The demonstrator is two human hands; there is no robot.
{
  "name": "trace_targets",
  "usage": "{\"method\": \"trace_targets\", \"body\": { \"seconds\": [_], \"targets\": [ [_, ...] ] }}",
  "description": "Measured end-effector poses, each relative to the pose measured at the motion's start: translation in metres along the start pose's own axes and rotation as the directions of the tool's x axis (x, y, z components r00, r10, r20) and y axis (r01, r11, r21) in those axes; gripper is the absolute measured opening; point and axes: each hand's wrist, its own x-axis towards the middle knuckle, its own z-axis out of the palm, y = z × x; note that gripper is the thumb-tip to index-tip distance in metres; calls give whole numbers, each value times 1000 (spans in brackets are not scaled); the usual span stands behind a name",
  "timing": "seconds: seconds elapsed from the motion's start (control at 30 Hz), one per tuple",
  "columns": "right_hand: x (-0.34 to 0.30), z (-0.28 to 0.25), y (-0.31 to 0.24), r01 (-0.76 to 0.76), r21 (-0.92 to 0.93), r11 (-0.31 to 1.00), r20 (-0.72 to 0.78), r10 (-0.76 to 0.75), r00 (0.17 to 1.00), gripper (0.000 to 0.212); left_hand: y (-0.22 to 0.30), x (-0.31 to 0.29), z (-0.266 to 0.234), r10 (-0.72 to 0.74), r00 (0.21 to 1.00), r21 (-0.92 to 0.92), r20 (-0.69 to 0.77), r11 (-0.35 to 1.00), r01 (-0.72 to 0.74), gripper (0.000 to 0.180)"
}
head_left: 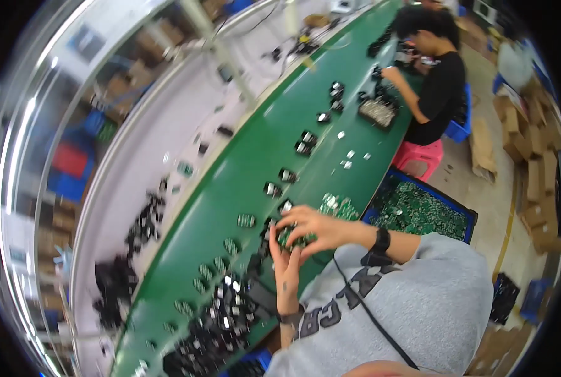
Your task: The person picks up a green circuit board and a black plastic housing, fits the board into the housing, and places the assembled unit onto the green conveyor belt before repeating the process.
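Observation:
Above the green bench, both my hands meet around a small cluster of green circuit boards (299,239). The fingers of my right hand (321,227) curl over it from above. From below, my left hand (285,267) closes on its left side, thumb and fingers raised. Fingers cover much of the boards, so how many there are is unclear. Just beyond my fingertips, a black part with a shiny metal face (285,206) stands on the bench. More loose green boards (338,206) lie piled beside my right hand.
A heap of black housings (220,317) covers the near bench end. Separate boards (231,245) and black parts (272,189) form a line along the bench (242,169). At right stands a blue bin (444,200) full of boards. A co-worker (440,81) sits farther along beside a pink stool (422,157).

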Motion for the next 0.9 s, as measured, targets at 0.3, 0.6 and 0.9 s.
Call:
{"method": "trace_targets", "body": {
  "seconds": [0.3, 0.6, 0.9],
  "targets": [
    [2, 14, -10, -324, 781, 534, -43, 564, 825, 46, -9, 11, 4, 96, 995, 1, -23, 995, -96, 51],
    [1, 29, -1, -472, 740, 479, 80, 634, 769, 35, -27, 5, 0, 131, 986, 138, -101, 984, -116, 38],
    [0, 75, 100, -551, 695, 462, 220, 593, 775, 37, -60, 11, -50, -190, 950, 254, -247, 934, 252, 67]
  ]
}}
